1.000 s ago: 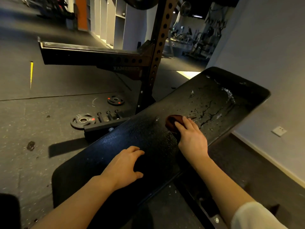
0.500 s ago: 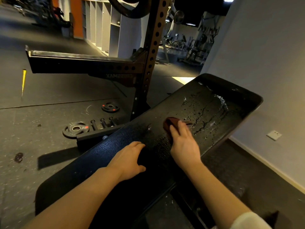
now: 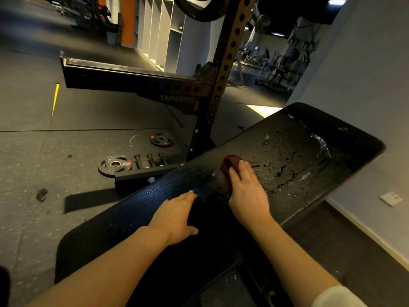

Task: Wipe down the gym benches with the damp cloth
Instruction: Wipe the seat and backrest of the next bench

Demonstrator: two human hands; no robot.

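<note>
The right hand (image 3: 247, 191) presses flat on a dark red cloth (image 3: 230, 165) mid-bench (image 3: 155, 200). Unwiped droplets lie ahead along the bench's length, toward its far end. The left hand (image 3: 174, 220) rests open on the pad.

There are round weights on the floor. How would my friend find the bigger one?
Start at the tall rack post with holes left of the black bench. On the floor by its foot, beside three short pegs, lies the bigger weight plate, flat, with a shiny centre hole. The smaller plate lies farther away, on its own.
</note>
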